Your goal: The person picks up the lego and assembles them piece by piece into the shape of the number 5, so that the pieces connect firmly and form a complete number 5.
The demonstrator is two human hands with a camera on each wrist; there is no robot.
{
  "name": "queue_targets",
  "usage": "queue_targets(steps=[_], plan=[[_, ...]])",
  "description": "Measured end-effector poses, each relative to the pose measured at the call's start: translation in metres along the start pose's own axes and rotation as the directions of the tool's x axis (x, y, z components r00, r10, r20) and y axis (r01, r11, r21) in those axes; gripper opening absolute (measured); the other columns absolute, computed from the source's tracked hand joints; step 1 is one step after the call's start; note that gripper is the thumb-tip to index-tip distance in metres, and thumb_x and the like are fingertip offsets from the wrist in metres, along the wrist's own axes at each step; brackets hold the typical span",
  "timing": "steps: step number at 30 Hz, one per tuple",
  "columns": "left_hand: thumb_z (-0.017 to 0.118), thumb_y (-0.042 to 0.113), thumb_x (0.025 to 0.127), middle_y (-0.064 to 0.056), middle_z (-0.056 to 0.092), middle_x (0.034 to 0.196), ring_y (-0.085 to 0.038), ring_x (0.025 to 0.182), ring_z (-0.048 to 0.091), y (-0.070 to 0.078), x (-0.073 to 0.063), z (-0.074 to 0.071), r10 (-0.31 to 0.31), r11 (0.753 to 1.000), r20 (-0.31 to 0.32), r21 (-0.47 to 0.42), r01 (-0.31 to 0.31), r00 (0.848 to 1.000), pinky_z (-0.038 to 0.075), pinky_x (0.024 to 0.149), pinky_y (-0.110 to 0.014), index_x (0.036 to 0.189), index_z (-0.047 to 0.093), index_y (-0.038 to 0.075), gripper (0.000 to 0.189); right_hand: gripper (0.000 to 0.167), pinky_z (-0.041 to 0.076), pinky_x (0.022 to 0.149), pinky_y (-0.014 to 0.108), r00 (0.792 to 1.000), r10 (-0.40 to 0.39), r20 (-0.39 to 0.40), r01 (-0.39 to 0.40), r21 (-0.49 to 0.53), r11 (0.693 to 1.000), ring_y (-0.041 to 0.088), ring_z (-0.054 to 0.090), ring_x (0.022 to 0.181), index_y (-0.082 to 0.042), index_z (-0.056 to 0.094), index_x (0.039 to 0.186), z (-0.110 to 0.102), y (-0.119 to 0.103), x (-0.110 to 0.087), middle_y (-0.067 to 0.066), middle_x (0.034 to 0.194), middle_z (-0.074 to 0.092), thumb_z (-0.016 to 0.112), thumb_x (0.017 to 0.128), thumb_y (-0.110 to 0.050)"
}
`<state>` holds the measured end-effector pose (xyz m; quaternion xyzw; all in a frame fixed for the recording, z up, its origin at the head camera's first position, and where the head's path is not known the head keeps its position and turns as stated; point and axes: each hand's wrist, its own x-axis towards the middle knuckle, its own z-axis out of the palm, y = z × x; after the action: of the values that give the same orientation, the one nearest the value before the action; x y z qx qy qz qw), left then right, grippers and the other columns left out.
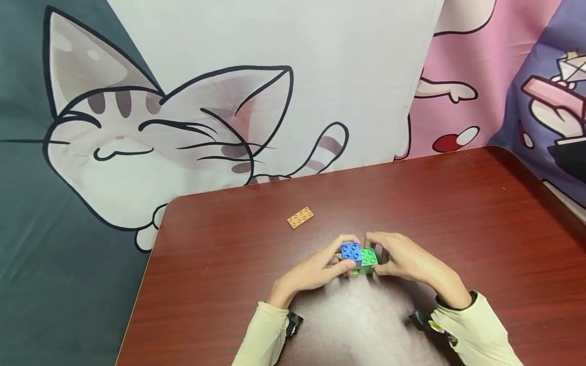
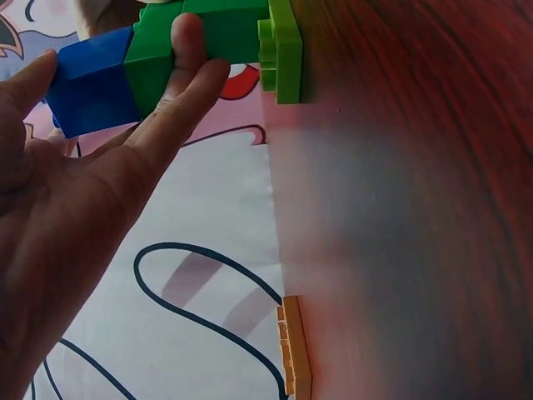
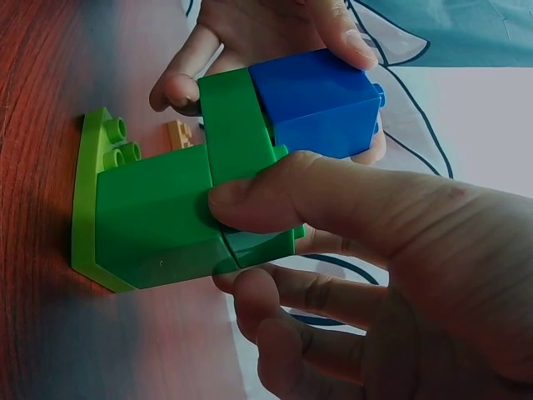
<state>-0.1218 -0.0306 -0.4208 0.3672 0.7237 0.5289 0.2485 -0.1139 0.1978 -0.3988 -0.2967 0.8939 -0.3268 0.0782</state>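
Note:
A small stack of toy building bricks stands on the table between the two hands. Its base is a light-green plate [image 3: 86, 200], with a taller green block [image 3: 154, 221] on one end and bare studs on the other. Across the top lies a longer green brick [image 3: 233, 125], jutting past the block. The blue brick [image 1: 351, 249] sits on the jutting end, and my left hand [image 1: 316, 272] grips it between thumb and fingers. From the other side my right hand [image 1: 403, 256] pinches the long green brick, thumb and fingers on opposite faces, beside its bare studs.
An orange studded plate [image 1: 300, 217] lies flat on the dark red-brown table [image 1: 220, 254], farther back and left of the stack. A cloth with cartoon cats [image 1: 192, 132] hangs behind the table's far edge.

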Motion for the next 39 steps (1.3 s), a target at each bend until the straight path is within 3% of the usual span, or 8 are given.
queue_targets(steps=[6, 16, 26, 39], plan=[[0.047, 0.022, 0.098, -0.013, 0.060, 0.095, -0.026, 0.080, 0.063, -0.0004, 0.0017, 0.0008, 0.013, 1.000, -0.013, 0.008, -0.013, 1.000, 0.053, 0.068, -0.036, 0.131, 0.034, 0.022, 0.036, 0.035, 0.042, 0.051, 0.023, 1.000, -0.002, -0.006, 0.002, 0.001, 1.000, 0.003, 0.049, 0.056, -0.018, 0.055, 0.089, -0.0001, 0.0012, 0.0000, -0.009, 0.076, 0.054, 0.075, 0.066, -0.003], [0.047, 0.028, 0.098, -0.003, 0.059, 0.092, -0.020, 0.076, 0.064, 0.0000, 0.0026, 0.0029, -0.020, 0.996, -0.044, 0.089, 0.024, 0.999, 0.051, 0.063, -0.024, 0.131, 0.035, 0.027, 0.035, 0.035, 0.043, 0.052, 0.022, 1.000, -0.024, -0.014, 0.024, 0.005, 1.000, 0.003, 0.050, 0.057, -0.019, 0.054, 0.087, 0.0003, 0.0033, 0.0006, -0.010, 0.076, 0.055, 0.076, 0.065, -0.003], [0.047, 0.026, 0.098, -0.006, 0.060, 0.088, -0.020, 0.073, 0.062, 0.0001, 0.0020, 0.0045, -0.019, 0.993, -0.063, 0.119, 0.026, 0.998, 0.050, 0.060, -0.022, 0.132, 0.036, 0.026, 0.035, 0.037, 0.041, 0.053, 0.023, 0.999, -0.039, -0.030, 0.038, -0.016, 0.999, 0.009, 0.050, 0.058, -0.019, 0.052, 0.085, 0.0016, 0.0037, 0.0012, -0.011, 0.075, 0.053, 0.077, 0.063, -0.004], [0.047, 0.025, 0.098, -0.007, 0.061, 0.088, -0.016, 0.073, 0.061, 0.0015, 0.0018, 0.0072, -0.035, 0.992, -0.086, 0.122, 0.046, 0.996, 0.048, 0.060, -0.021, 0.131, 0.035, 0.021, 0.036, 0.036, 0.041, 0.052, 0.022, 0.999, -0.040, -0.019, 0.040, 0.000, 0.999, 0.006, 0.051, 0.057, -0.019, 0.053, 0.086, 0.0000, 0.0028, 0.0001, -0.010, 0.073, 0.054, 0.077, 0.065, -0.004]])
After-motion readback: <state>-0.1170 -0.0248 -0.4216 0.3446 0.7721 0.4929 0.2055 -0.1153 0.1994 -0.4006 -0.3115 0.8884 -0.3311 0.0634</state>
